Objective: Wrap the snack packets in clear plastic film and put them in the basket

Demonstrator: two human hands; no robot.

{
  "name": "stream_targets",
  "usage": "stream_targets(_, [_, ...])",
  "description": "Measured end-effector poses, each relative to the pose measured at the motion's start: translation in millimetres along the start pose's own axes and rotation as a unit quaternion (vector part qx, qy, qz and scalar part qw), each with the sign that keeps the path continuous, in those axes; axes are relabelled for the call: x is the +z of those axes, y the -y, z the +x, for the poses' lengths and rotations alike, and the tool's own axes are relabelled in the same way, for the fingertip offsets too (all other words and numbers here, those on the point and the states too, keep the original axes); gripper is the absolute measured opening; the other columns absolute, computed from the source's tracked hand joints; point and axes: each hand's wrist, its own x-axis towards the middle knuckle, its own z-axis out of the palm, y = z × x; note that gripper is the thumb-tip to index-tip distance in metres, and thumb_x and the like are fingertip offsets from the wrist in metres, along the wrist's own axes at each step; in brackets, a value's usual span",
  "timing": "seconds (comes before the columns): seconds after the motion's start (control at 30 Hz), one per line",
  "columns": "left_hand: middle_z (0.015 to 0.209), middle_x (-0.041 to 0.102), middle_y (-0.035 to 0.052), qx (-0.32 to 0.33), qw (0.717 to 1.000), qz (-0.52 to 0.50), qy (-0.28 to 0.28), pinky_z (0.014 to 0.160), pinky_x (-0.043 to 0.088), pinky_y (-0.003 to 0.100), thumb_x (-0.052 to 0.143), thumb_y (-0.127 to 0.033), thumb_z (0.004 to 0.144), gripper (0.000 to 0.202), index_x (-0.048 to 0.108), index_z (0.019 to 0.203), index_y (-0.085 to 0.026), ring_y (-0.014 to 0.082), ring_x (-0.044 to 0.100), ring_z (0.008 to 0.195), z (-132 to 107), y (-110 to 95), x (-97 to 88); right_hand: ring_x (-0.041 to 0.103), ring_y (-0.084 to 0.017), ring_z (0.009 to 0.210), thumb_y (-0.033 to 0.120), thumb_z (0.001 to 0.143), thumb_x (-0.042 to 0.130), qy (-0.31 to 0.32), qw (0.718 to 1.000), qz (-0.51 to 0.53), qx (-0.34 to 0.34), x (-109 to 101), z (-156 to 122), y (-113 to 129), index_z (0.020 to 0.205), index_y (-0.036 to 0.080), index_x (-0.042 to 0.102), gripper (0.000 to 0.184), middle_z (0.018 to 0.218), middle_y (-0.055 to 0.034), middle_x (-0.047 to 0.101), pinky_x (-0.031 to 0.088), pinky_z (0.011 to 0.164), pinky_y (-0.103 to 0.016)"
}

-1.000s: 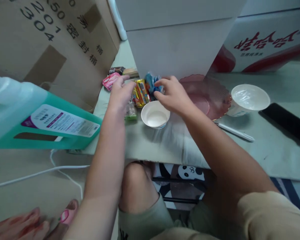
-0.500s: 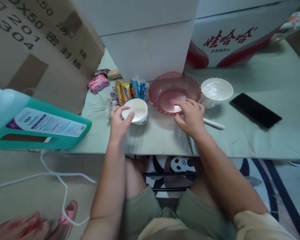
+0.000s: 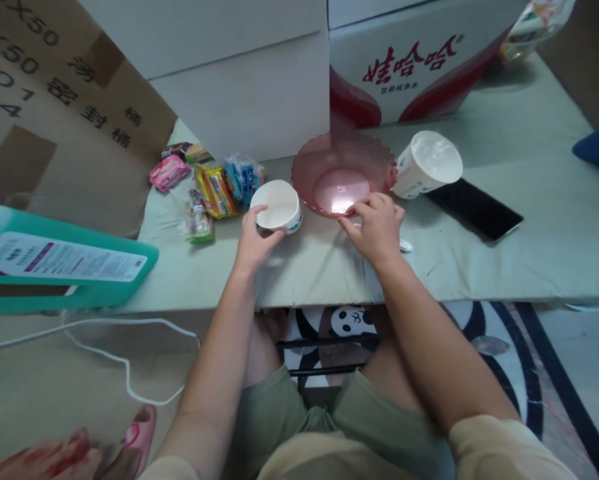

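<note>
My left hand [image 3: 252,241] grips the near side of a small white paper bowl [image 3: 276,203] on the pale green table cover [image 3: 479,260]. My right hand [image 3: 376,223] has its fingers curled on the near rim of a pink scalloped glass plate [image 3: 342,173], which is tilted with its far side raised. A white pen [image 3: 405,245] lies partly hidden under the right hand. A pile of snack packets [image 3: 219,190] lies left of the small bowl.
A larger white paper cup [image 3: 426,163] leans right of the plate, with a black phone [image 3: 474,210] beside it. White boxes [image 3: 244,87] and a red-printed carton [image 3: 414,60] stand behind. A teal jug [image 3: 59,267] and cardboard box [image 3: 54,113] are at left.
Both hands left the snack packets. The left took hold of the small bowl and the right moved onto the pink plate's rim, which now tilts. The view shifted right.
</note>
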Motion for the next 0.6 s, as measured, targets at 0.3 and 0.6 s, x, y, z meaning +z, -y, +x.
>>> stream_targets(0.3, [0.146, 0.052, 0.0132, 0.078, 0.993, -0.087, -0.003, 0.1, 0.056, 0.04, 0.079, -0.025, 0.068, 0.085, 0.038, 0.143, -0.029, 0.0292, 0.058, 0.13, 31.3, 11.7, 30.5, 0.047, -0.035, 0.138, 0.023, 0.089, 0.06, -0.097, 0.995, -0.034, 0.014, 13.5, 6.4, -4.2, 0.108, 0.026, 0.071, 0.022, 0.127, -0.0114, 0.065, 0.035, 0.106, -0.053])
stream_targets(0.6, [0.108, 0.064, 0.0057, -0.016, 0.979, -0.156, -0.134, 0.091, 0.057, 0.036, 0.072, -0.024, 0.072, 0.065, 0.056, 0.134, -0.031, 0.0227, 0.065, 0.107, 65.5, 45.9, -7.7, 0.058, -0.033, 0.113, 0.025, 0.085, 0.057, -0.165, 0.985, 0.012, -0.054, 23.8, -1.7, 4.6, 0.11, 0.022, 0.069, 0.028, 0.111, -0.012, 0.063, 0.041, 0.099, -0.051])
